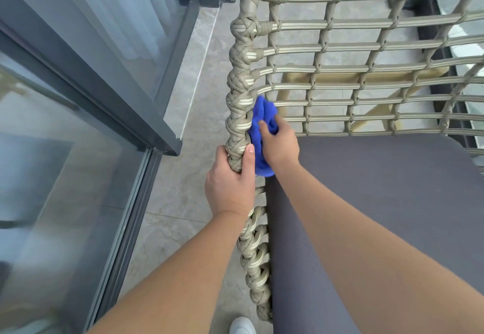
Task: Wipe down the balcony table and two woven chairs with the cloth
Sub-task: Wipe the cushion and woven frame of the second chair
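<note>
A beige woven chair (327, 45) fills the right of the head view, with a grey seat cushion (379, 189) on it. My left hand (230, 184) grips the chair's thick braided left rail (239, 92) from outside, thumb on the inner side. My right hand (279, 142) holds a bunched blue cloth (262, 119) and presses it against the inner side of that rail, just above the cushion's back left corner. Part of the cloth is hidden under my right hand. The balcony table and the second chair are out of view.
A dark-framed glass sliding door (99, 103) runs along the left. Grey stone floor tiles (193, 71) lie between door and chair. A wooden frame (296, 78) shows through the chair's weave. The toe of a white shoe (242, 326) is at the bottom edge.
</note>
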